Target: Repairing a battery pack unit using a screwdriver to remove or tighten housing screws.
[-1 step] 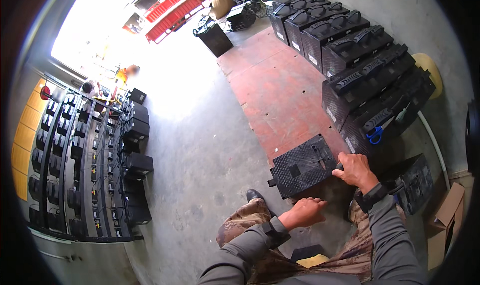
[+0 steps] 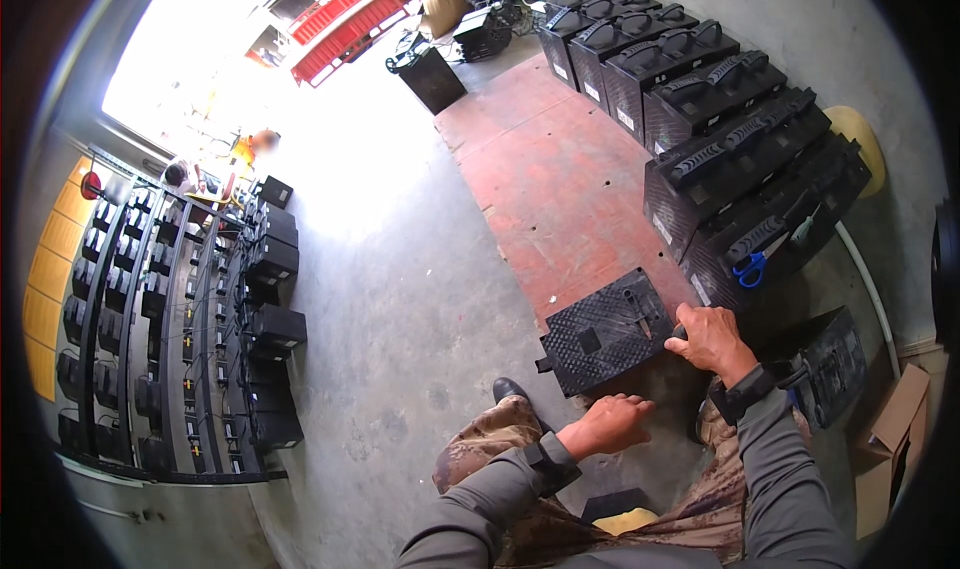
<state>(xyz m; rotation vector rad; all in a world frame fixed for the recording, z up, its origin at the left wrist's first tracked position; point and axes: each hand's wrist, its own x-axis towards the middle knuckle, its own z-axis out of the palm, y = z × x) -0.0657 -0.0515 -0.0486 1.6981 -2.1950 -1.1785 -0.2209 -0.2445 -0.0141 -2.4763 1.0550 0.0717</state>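
In front of me a black box with a studded, textured panel (image 2: 590,337) lies flat, its far end over the red board. My right hand (image 2: 712,341) is closed at the panel's right end, around a dark handle with a bit of orange (image 2: 680,332); the rest of that tool cannot be made out. Just off the box's near edge is my left hand (image 2: 608,424), palm down with its fingers curled together. Whatever it may hold is hidden under the fingers.
Black cases with handles (image 2: 715,79) stand in a row on the red board (image 2: 560,169). Blue-handled scissors (image 2: 750,270) rest on the nearest one. Another black case (image 2: 835,364) and a cardboard box (image 2: 893,419) sit at my right. A rack (image 2: 170,349) of black units stands left.
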